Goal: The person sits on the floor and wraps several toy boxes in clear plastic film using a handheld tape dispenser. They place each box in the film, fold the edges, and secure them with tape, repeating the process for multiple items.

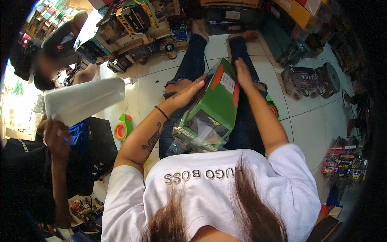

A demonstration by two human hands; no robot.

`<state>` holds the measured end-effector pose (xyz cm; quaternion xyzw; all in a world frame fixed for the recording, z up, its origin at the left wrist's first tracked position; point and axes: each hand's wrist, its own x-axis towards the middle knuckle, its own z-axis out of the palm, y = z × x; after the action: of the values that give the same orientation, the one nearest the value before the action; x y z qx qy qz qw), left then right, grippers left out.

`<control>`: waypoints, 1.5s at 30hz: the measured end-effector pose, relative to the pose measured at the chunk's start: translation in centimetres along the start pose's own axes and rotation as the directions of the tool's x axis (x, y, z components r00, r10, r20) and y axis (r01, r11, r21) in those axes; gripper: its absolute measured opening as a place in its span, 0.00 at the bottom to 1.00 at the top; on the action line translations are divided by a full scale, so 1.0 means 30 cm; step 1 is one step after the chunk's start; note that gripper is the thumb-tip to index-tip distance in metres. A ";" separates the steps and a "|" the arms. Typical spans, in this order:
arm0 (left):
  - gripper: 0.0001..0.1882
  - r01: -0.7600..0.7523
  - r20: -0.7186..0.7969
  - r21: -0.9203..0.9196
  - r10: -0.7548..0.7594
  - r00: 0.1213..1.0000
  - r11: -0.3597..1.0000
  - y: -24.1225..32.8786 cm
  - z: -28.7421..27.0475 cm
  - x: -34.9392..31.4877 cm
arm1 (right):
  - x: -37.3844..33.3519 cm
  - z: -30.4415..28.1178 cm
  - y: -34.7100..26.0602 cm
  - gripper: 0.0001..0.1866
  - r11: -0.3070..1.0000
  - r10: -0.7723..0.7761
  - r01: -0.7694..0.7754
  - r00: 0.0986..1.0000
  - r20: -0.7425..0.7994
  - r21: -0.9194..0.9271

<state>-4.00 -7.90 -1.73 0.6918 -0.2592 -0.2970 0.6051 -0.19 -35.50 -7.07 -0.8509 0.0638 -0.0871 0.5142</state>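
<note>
A green cardboard box [215,103] with an orange panel and a white label lies at a slant across my lap. Clear plastic film [201,133] shows at its near end, crinkled at the lower left corner. My left hand [188,93] lies along the left side with its fingers straight. Against the far right side presses my right hand [243,73], fingers pointing away from me. The box is held between both palms. Its underside is hidden.
On the tiles left of me stands a green and orange tape dispenser [123,128]; another [273,107] sits by my right thigh. A person's hand [57,137] at left is near a pale translucent sheet [84,99]. Wrapped boxes [302,80] and small packages [344,158] lie at right.
</note>
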 end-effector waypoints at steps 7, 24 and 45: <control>0.43 -0.173 -0.083 -0.289 0.156 0.984 0.941 -0.079 0.101 -0.018 | -0.573 0.018 -0.351 0.36 0.139 0.359 -0.437 0.859 0.366 0.889; 0.32 -0.440 -0.037 0.676 0.623 0.781 0.591 0.143 0.112 -0.271 | -0.581 -0.223 -0.496 0.20 0.589 -0.680 0.740 0.671 0.296 -0.324; 0.13 -0.376 -0.235 0.701 0.694 0.681 0.606 0.177 0.151 -0.284 | -0.635 -0.247 -0.343 0.16 0.874 -0.486 0.485 0.874 0.015 0.029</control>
<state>-13.16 -5.58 3.95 0.7808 -0.3802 0.1882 0.4587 -20.17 -33.37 3.84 -0.8343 -0.1583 -0.2047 0.4867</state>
